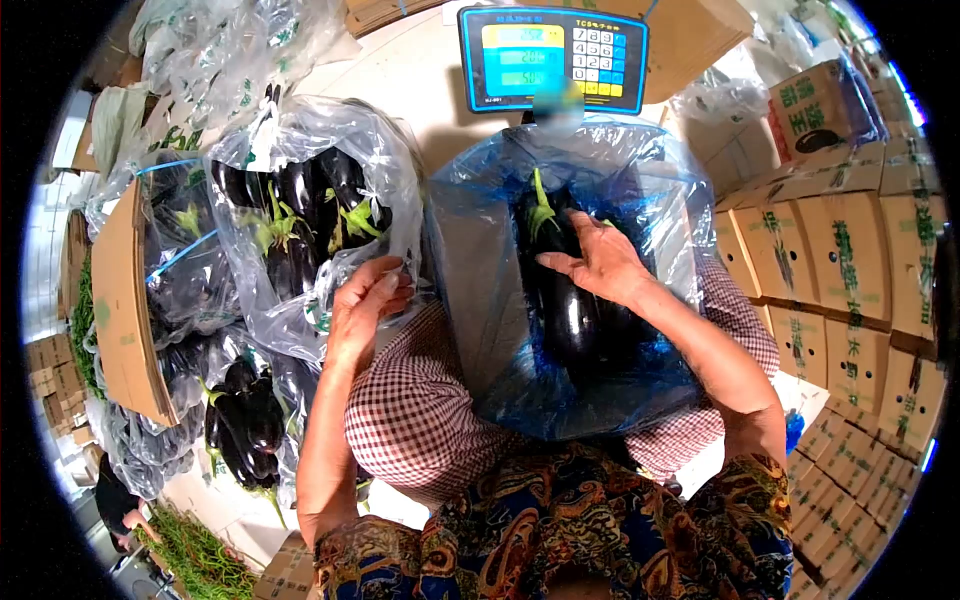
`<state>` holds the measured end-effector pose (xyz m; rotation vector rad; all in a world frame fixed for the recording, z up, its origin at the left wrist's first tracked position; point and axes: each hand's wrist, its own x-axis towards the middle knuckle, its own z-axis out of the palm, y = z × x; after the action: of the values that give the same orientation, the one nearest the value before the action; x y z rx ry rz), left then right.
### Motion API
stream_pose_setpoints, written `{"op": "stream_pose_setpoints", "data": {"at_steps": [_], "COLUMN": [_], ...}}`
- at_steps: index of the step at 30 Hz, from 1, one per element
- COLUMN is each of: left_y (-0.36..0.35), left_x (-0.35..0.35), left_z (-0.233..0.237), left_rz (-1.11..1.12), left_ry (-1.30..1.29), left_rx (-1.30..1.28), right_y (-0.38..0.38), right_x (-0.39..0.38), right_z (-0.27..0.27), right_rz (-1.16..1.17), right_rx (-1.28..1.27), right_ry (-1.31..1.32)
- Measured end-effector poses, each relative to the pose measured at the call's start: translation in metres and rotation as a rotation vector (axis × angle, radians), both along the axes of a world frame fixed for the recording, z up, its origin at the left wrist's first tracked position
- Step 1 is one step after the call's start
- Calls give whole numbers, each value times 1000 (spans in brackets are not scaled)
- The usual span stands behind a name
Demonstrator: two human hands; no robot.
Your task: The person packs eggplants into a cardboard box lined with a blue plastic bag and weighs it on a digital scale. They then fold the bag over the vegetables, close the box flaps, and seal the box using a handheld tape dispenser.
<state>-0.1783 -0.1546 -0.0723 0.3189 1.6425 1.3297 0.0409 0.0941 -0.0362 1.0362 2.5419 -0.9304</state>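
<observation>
Dark purple eggplants (pixel 572 315) with green stems lie in an open blue plastic bag (pixel 480 350) in front of me. Over them rests my right hand (pixel 603 262), its thumb and forefinger spread on the glossy skin. My left hand (pixel 370 302) is closed, fingers curled and thumb pressed in, at the near edge of a clear plastic bag (pixel 270 325). Whether it pinches the film, I cannot make out. More eggplants (pixel 300 200) fill that clear bag on the left.
Behind the blue bag stands a digital scale display (pixel 553 60). Stacked cartons (pixel 850 250) line the right. Further bagged eggplants (pixel 245 420) and a cardboard sheet (pixel 130 310) are at left. A person (pixel 118 505) is near long green vegetables (pixel 205 555) at lower left.
</observation>
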Motion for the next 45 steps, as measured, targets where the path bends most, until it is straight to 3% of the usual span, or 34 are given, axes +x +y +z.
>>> {"op": "stream_pose_setpoints", "data": {"at_steps": [7, 11, 19, 23, 24, 30, 33, 36, 39, 41, 42, 45], "left_y": [-4, 11, 43, 58, 61, 88, 98, 108, 117, 122, 123, 122], "left_x": [-1, 3, -3, 0, 4, 12, 9, 15, 28, 36, 38, 35], "left_z": [-15, 7, 30, 49, 59, 72, 79, 93, 86, 86, 86, 86], "left_rz": [-54, -159, -207, -268, -317, -666, -676, -734, -799, -844, -833, -788], "left_ry": [2, 167, 187, 199, 231, 271, 256, 308, 359, 415, 393, 426], "left_rx": [40, -70, 121, 163, 157, 374, 411, 318, 378, 378, 381, 345], "right_y": [3, 1, 0, -4, -2, 29, 45, 27, 42, 28, 29, 16], "right_x": [-29, -21, -2, 30, 34, 33, 34, 9, 11, 5, -2, -11], "right_z": [-10, -22, 39, 67, 74, 143, 166, 187, 121, 87, 74, 44], "right_rz": [11, 20, -145, 16, -17, -72, -97, -230, 144, 141, 137, 99], "right_rx": [-28, 22, -104, -244, -295, -172, 37, -426, -231, -241, -153, -73], "right_ry": [-216, -160, -27, 219, 179, 437, 386, 310, 200, 270, 54, -11]}}
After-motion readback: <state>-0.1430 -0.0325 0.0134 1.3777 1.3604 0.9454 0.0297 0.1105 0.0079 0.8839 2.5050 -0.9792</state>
